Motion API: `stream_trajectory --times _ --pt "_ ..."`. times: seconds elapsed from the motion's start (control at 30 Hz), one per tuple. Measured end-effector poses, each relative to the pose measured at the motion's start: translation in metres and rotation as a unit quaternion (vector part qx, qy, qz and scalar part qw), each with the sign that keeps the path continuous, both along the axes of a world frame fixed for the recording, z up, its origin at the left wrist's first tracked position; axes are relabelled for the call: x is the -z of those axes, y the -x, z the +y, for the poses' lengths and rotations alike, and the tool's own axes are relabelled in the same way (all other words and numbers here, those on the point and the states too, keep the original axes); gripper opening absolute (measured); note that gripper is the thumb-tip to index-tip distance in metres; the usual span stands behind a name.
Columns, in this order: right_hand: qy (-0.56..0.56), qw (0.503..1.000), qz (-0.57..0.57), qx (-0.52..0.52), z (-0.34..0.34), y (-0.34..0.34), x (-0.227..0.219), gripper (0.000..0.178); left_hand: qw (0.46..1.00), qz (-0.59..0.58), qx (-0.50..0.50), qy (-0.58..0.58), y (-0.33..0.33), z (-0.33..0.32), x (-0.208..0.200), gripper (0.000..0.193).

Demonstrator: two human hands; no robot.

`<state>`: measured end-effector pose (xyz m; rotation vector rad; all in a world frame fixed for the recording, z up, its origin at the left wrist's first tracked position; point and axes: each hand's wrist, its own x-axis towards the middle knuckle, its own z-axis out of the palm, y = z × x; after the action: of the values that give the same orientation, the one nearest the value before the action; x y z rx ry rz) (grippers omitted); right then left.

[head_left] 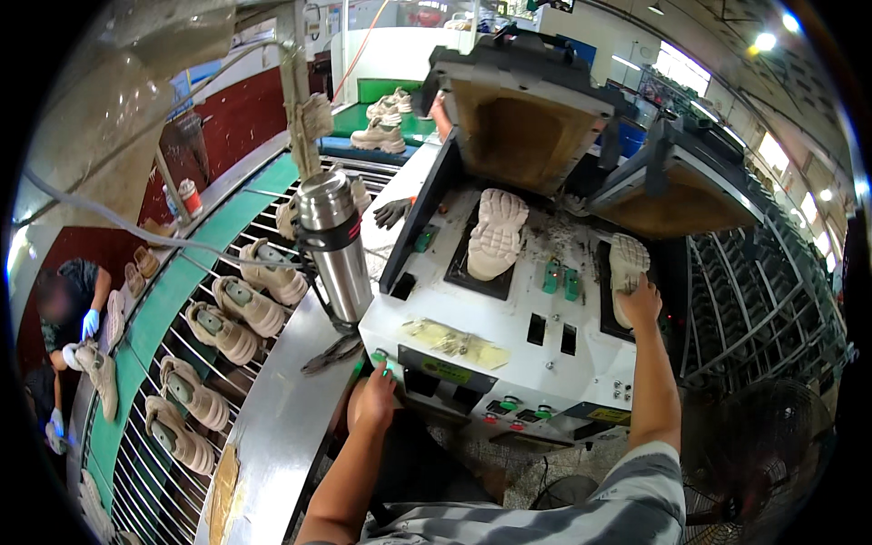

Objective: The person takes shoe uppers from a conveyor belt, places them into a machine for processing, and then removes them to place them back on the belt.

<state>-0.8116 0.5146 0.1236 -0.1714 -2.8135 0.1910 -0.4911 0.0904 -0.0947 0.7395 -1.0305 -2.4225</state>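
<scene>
On the right pad of a white pressing machine (454,313), a beige shoe (627,259) lies sole up. My right hand (639,302) is closed around its near end. Another beige shoe (497,234) rests sole up on the left pad, with no hand on it. My left hand (373,398) is at the machine's front left corner, close to a green button (380,355). Its fingers look curled; small green spots show beside them, and I cannot make out what they hold. Both padded lids, the left lid (522,118) and the right lid (677,195), stand raised.
Left of me, a roller conveyor (145,495) carries several beige shoes (218,331). A steel flask (331,245) and a dark glove (392,213) stand near the machine's left side. Co-workers' gloved hands (90,322) handle shoes at far left. A fan (763,454) is at lower right.
</scene>
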Motion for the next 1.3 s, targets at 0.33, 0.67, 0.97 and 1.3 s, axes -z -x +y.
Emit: stream_trajectory --times 0.33,0.67,0.97,1.3 --pt "0.137 0.983 -0.024 0.119 0.012 0.016 -0.025 0.091 0.978 -0.163 0.077 0.105 -0.117 0.007 0.009 0.037" --pt "0.171 0.879 0.444 -0.03 0.054 -0.112 0.085 0.071 0.963 -0.143 0.132 0.189 -0.113 0.009 0.04 0.029" --pt "0.664 0.686 0.175 -0.24 -0.007 -0.192 0.125 0.043 0.9 0.074 0.307 0.299 -0.118 0.049 -0.016 0.045" --pt "0.435 0.542 -0.297 -0.655 -0.284 -0.395 0.061 0.058 0.946 0.323 0.031 -0.017 -0.254 -0.019 -0.085 0.079"
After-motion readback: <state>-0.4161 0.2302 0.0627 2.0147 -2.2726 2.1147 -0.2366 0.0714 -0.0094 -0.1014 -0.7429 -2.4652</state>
